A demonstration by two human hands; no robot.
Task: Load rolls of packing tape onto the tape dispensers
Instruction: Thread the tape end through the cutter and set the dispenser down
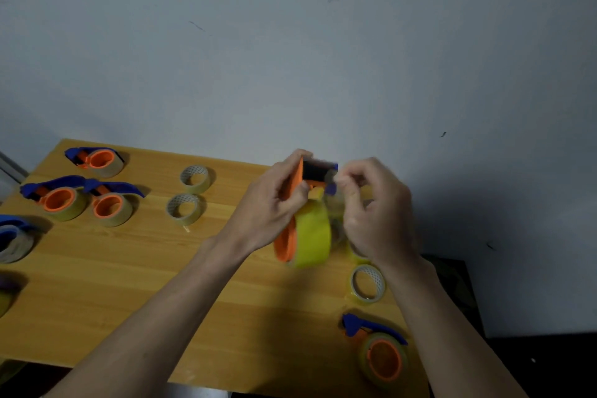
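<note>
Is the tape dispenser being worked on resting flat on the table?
No, the left hand holds the dispenser up above the table while the right hand works at its top.

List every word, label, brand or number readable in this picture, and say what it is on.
None can be read.
The bare tape rolls show only a patterned core, no legible print.
The dispenser in the hands is motion-blurred; no lettering shows.

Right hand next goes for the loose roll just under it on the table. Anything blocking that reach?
Nothing visible blocks it. The loose roll lies on bare table just below the right hand, with its top open. The loaded dispenser sits nearer the front edge, apart from it. The left hand holds the dispenser being loaded, off to the side.
</note>
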